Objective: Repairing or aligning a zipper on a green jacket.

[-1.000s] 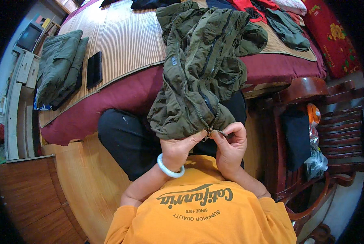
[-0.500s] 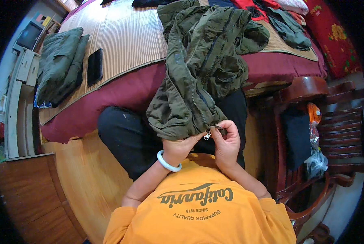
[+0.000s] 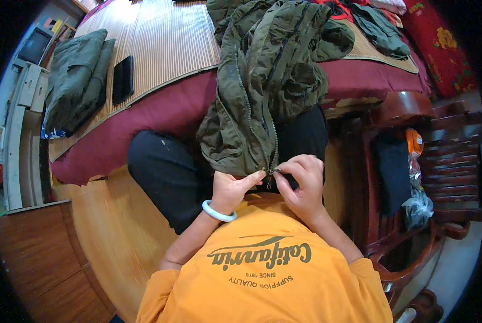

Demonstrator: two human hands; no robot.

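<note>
A dark olive-green jacket (image 3: pixel 233 121) drapes from the bed over my lap, its front zipper (image 3: pixel 276 142) running down toward my body. The two zipper edges meet at the hem in front of my waist. My left hand (image 3: pixel 232 188), with a pale bangle on the wrist, pinches the hem beside the zipper's bottom end. My right hand (image 3: pixel 304 180) is closed at the same spot, thumb and forefinger at the zipper's end. The zipper pull (image 3: pixel 269 183) hangs between the two hands. Exactly which part the right fingertips grip is too small to tell.
On the bed's woven mat (image 3: pixel 160 32) lie a folded green garment (image 3: pixel 77 75) and a black phone (image 3: pixel 123 81). More clothes, including a green one (image 3: pixel 381 32), are heaped at the far right. A dark wooden chair (image 3: pixel 451 177) holding bags stands at my right.
The zipper's two edges have come together at the hem. My right hand has shifted slightly right and turned, its back now more visible. The zipper pull has tipped downward.
</note>
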